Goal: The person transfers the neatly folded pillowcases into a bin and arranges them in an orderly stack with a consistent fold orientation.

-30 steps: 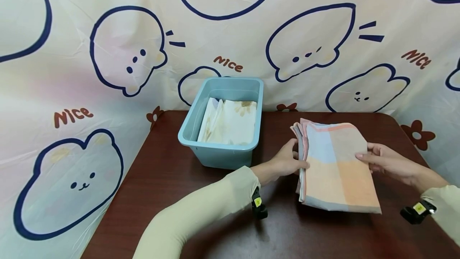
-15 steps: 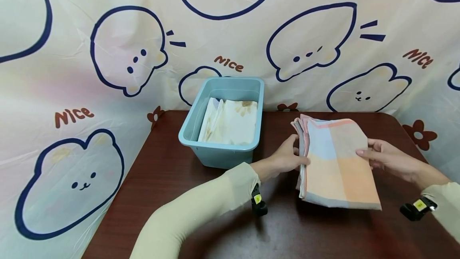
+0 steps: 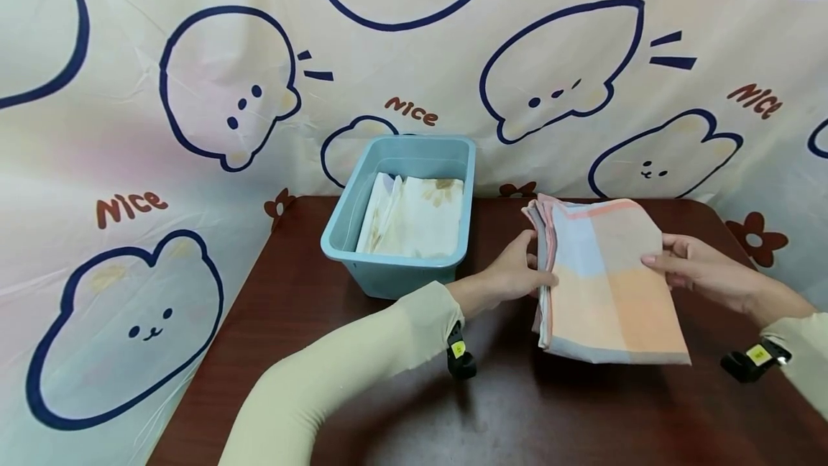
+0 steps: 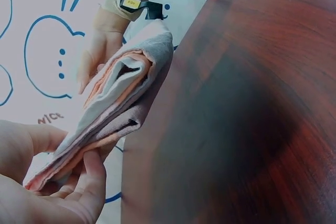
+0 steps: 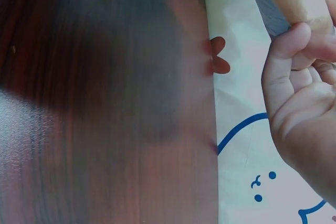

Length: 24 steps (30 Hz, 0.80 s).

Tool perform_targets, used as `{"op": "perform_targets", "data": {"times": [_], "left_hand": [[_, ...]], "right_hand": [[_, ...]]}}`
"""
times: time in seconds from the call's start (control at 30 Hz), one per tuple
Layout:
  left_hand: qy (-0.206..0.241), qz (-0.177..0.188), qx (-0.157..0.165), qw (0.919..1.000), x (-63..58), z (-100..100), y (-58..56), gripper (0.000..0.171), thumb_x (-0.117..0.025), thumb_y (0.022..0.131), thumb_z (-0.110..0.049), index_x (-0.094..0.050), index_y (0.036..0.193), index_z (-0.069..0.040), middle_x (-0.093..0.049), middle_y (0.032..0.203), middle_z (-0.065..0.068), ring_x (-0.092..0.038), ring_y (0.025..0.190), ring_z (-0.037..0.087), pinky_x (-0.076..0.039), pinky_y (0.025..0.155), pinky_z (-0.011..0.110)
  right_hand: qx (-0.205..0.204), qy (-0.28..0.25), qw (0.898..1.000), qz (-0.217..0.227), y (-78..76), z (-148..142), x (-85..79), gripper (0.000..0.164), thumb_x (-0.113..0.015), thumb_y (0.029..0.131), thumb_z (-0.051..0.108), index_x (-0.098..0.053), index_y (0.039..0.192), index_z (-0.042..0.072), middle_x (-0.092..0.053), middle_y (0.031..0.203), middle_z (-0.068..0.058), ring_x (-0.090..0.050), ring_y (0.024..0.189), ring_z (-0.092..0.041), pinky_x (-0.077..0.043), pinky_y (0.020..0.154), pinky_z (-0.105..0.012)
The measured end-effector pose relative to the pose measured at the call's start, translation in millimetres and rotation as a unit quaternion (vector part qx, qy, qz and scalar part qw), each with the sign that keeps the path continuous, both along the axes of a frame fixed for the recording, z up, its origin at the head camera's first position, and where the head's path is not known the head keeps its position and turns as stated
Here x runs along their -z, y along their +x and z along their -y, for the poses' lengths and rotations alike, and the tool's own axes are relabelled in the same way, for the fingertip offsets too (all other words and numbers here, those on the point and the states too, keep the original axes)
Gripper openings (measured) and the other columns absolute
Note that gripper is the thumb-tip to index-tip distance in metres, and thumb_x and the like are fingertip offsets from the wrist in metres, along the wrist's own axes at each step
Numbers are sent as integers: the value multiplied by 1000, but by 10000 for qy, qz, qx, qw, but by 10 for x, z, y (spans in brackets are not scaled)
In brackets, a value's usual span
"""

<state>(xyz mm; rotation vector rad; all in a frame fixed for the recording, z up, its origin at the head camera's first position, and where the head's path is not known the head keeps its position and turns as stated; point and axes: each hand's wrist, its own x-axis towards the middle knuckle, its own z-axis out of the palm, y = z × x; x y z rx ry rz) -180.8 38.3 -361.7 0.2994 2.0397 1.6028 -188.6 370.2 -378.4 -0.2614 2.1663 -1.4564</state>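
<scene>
A folded cloth with orange, blue, grey and pink blocks is held above the right part of the table. My left hand pinches its left edge, thumb on the front face and fingers behind. On the opposite edge my right hand grips the cloth between thumb and fingers. In the left wrist view the stacked layers of the cloth show edge-on, pinched by the left hand. Only a corner of the cloth appears in the right wrist view, at the right hand's thumb.
A blue plastic basin stands at the back of the dark wooden table, left of the cloth. Inside it lies a folded white cloth with brown marks. A printed curtain hangs behind and beside the table.
Both hands have lifted the folded cloth slightly, its lower edge now higher in the head view. The grip of each hand looks the same, and the basin stays put.
</scene>
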Motion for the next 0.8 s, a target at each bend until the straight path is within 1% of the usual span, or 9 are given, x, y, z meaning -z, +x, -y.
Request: {"op": "perform_targets", "data": {"times": [0.17,0.37,0.57,0.67,0.8], "left_hand": [[-75,-109,37,9999,-75,22,-23,76,-72,92,-6,-29,155,-15,-66,109,11,-66,87,14,-61,84,40],[-87,-304,89,9995,-198,58,-66,76,-71,92,-5,-28,155,-14,-65,110,13,-66,87,14,-62,78,37],[4,-222,195,9996,-278,99,-78,76,-70,93,-5,-28,155,-14,-66,107,12,-66,86,15,-62,80,39],[86,-219,283,9993,-305,130,-83,74,-69,93,-4,-29,154,-14,-66,106,11,-67,86,14,-62,77,36],[133,-278,325,9990,-359,184,-93,73,-69,93,-4,-30,153,-15,-66,106,11,-67,86,14,-61,75,34]], "right_hand": [[146,30,9999,-74,-6,46,-53,22,-44,109,18,-55,127,26,-78,107,2,-74,88,-21,-58,78,-35],[373,134,9988,-276,-22,107,-110,21,-46,109,20,-53,128,27,-78,105,5,-72,86,-18,-56,75,-34],[446,156,9984,-309,-32,158,-170,20,-47,109,22,-55,125,28,-78,100,5,-68,78,-16,-53,73,-32],[428,143,9983,-369,-39,187,-203,19,-48,108,21,-56,124,27,-78,95,5,-62,70,-15,-49,68,-32],[393,122,9982,-442,-62,238,-240,19,-48,108,22,-55,125,26,-78,95,5,-60,68,-15,-47,66,-32]]}}
